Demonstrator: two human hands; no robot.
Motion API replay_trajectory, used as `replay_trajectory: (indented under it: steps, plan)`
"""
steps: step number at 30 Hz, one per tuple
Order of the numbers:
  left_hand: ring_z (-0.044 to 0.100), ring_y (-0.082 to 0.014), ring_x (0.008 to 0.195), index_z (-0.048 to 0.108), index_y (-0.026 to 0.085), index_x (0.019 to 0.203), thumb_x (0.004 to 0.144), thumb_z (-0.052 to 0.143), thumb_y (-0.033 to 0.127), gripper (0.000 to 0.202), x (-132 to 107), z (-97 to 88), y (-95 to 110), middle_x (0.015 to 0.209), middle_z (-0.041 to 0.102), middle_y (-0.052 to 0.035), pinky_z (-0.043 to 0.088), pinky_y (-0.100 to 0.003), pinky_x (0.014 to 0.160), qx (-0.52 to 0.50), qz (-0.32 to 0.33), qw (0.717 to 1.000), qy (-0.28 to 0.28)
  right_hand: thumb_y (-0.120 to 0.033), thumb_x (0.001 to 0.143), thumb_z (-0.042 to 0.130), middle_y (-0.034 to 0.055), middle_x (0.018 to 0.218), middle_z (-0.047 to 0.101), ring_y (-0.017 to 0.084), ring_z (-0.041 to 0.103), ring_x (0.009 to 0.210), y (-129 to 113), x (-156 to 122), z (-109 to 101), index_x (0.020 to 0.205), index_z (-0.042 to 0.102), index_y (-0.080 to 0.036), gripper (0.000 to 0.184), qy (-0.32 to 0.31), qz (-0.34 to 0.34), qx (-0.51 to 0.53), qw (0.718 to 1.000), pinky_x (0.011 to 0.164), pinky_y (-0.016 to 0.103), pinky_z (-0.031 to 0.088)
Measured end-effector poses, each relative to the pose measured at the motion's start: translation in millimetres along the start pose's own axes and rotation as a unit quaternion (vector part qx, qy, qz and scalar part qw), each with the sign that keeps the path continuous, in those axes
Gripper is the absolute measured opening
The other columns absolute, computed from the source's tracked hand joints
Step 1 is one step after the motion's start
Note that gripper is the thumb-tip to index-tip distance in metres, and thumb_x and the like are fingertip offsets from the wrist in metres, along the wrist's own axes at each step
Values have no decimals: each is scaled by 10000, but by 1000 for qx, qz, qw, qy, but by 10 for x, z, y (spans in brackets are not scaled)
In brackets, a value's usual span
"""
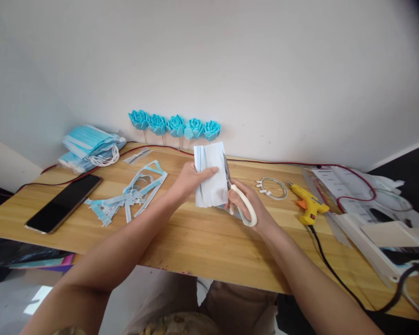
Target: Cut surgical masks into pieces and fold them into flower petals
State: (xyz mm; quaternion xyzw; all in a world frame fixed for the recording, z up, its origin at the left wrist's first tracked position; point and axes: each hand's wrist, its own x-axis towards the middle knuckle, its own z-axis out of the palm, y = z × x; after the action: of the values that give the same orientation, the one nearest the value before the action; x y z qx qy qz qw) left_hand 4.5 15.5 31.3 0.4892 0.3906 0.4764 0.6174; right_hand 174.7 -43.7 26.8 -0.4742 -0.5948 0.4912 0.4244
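My left hand (192, 180) pinches a pale blue-white piece of face mask (211, 184), thumb across its front, held up over the middle of the table. In my right hand (252, 202) is a pair of scissors with white handles (247, 208). The scissor blades point away from me along the right edge of the mask piece; whether they are parted is hard to see. Left of my hands lies a loose heap of cut blue and white mask strips (129, 197). Several blue flowers on sticks (176, 125) lean against the wall behind.
A stack of blue masks (89, 142) and a black phone (64, 202) lie at the left. On the right are a roll of clear tape (283, 191), a yellow glue gun (310, 204) with its black cord, and a white power strip (365, 246). A red-black cable runs along the wall.
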Motion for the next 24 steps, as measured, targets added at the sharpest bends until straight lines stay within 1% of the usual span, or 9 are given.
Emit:
replay_trajectory:
  steps: [4, 7, 12, 15, 24]
  plan:
    - [655, -206, 725, 678, 100, 808, 636, 808, 387, 359, 0, 5, -18, 824, 720, -101, 518, -317, 661, 13, -3, 1000, 1, -663, 733, 645, -9, 631, 545, 135, 503, 504, -34, -9, -5, 794, 576, -208, 465, 2, 1, 2, 1000, 469, 266, 383]
    - [655, -208, 722, 678, 103, 786, 637, 803, 394, 350, -1, 13, -26, 804, 717, -95, 509, -307, 643, 24, 2, 1000, 3, -678, 725, 646, -11, 614, 543, 128, 492, 485, -51, -11, -6, 773, 574, -205, 481, 3, 1, -2, 1000, 469, 264, 385]
    - [665, -214, 745, 695, 102, 797, 625, 811, 397, 360, -5, 28, -39, 824, 726, -91, 516, -304, 654, 20, 1, 1000, 10, -672, 711, 661, -21, 584, 526, 133, 477, 465, -10, -5, -10, 814, 583, -211, 479, 9, 13, 4, 1000, 433, 263, 362]
    - [669, -215, 754, 704, 101, 805, 623, 813, 393, 361, -7, 36, -52, 838, 731, -94, 522, -304, 662, 12, -3, 1000, 15, -671, 713, 662, -19, 577, 514, 132, 470, 461, 21, -1, -14, 780, 578, -213, 470, 11, 15, 14, 1000, 415, 260, 342]
    - [656, -198, 718, 691, 100, 824, 639, 812, 421, 390, -14, 37, -61, 834, 725, -98, 514, -304, 657, -16, -6, 1000, 2, -657, 719, 677, -38, 547, 473, 105, 453, 433, 19, -10, -20, 724, 549, -202, 473, 7, 12, 31, 999, 384, 231, 319]
